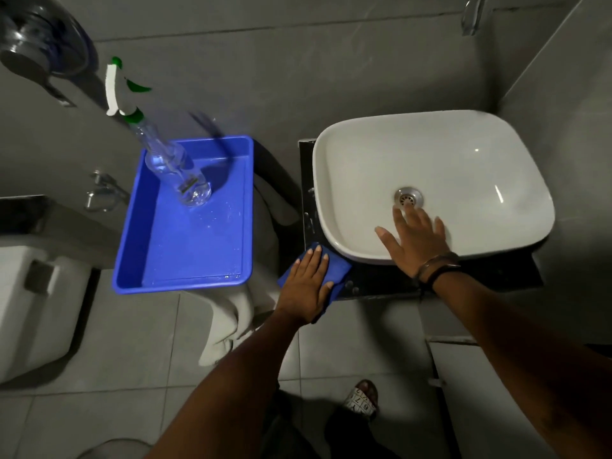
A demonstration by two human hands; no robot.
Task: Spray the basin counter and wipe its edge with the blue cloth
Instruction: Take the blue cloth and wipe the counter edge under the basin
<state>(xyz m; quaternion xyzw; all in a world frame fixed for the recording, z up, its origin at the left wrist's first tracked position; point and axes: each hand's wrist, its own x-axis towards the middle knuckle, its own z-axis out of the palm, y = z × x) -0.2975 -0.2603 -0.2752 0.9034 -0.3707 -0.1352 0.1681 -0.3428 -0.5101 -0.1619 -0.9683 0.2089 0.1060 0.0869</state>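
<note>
A white basin sits on a dark counter. My left hand lies flat on the blue cloth, pressing it on the counter's front left corner. My right hand rests open on the basin's near rim, fingers spread toward the drain. A clear spray bottle with a white and green trigger head stands in a blue tray to the left.
The blue tray rests on a white stool or stand. A white toilet cistern is at the far left. A tap is on the wall above the basin. Grey tiled floor lies below, with my sandalled foot.
</note>
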